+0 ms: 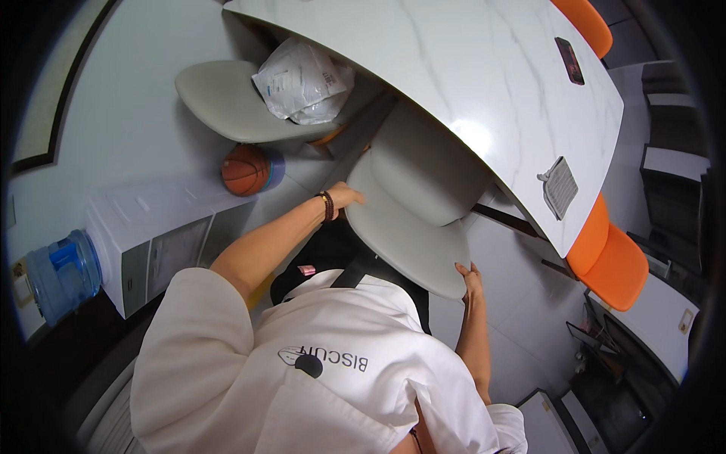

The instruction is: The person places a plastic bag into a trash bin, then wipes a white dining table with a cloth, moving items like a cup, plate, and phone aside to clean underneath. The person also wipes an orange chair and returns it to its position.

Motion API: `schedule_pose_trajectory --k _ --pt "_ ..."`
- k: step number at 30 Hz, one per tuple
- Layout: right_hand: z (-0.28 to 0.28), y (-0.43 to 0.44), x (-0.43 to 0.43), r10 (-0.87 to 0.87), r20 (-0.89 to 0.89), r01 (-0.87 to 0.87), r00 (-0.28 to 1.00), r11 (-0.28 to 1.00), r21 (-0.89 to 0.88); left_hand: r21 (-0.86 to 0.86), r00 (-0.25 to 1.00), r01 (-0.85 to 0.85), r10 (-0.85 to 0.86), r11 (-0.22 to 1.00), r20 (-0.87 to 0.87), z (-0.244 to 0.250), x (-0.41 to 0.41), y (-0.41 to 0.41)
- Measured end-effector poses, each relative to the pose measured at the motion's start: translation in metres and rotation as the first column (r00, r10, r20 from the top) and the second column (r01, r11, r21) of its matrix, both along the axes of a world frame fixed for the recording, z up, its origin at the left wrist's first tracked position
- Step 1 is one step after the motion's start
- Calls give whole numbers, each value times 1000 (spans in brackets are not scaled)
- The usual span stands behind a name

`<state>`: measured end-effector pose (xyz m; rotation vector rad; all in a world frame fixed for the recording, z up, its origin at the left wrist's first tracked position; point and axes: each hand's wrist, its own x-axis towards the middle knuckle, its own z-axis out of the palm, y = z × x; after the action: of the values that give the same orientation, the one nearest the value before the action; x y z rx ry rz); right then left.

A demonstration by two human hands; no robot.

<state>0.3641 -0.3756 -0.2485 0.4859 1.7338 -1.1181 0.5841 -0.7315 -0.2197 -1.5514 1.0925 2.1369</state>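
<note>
A light grey padded chair [411, 241] stands before me, its far part reaching under a white marble-patterned table [431, 68]. My left hand [343, 197] grips the left side of the chair's near panel, apparently the backrest; a dark beaded bracelet [327, 207] circles that wrist. At the right edge of the same panel, my right hand [469, 280] has its thumb over the top surface, and its other fingers are mostly hidden behind.
Left of the held chair, a second grey chair [218, 99] bears a white plastic bag [306, 82]. A basketball [245, 169] rests by a white cabinet [170, 227] and a blue water bottle [68, 278]. On the table lie a phone [569, 61] and a folded cloth [560, 188]; an orange chair [618, 267] stands right.
</note>
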Motion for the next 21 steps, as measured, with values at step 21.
schedule_pose_trajectory --k 21 --pt "32 -44 -34 571 -706 -186 418 815 549 -29 979 -199 200 980 30 -8 8 -9"
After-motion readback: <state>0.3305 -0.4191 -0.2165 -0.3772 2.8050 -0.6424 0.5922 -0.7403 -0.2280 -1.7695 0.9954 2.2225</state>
